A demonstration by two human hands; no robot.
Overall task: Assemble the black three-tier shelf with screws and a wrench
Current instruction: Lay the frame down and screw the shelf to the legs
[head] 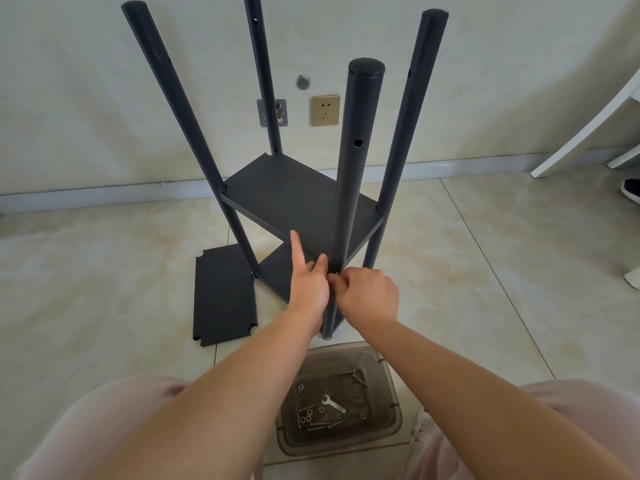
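Note:
The black shelf frame stands on the floor with several round poles rising from it; the nearest pole [356,161] is in front of me. A middle shelf board [294,199] is fitted between the poles and a lower board [277,275] sits beneath it. My left hand [308,282] touches the near pole where it meets the middle board, index finger pointing up along the board's edge. My right hand [367,294] has its fingers curled at the same joint, pinching something small that is hidden. A third loose board [223,296] lies flat on the floor to the left.
A brown translucent box [388,386] by my knees holds a small silver wrench [334,404], several screws [318,426] and washers. A wall with a gold socket [325,110] is behind the shelf. White furniture legs [585,129] and a dark shoe [630,190] are at the right.

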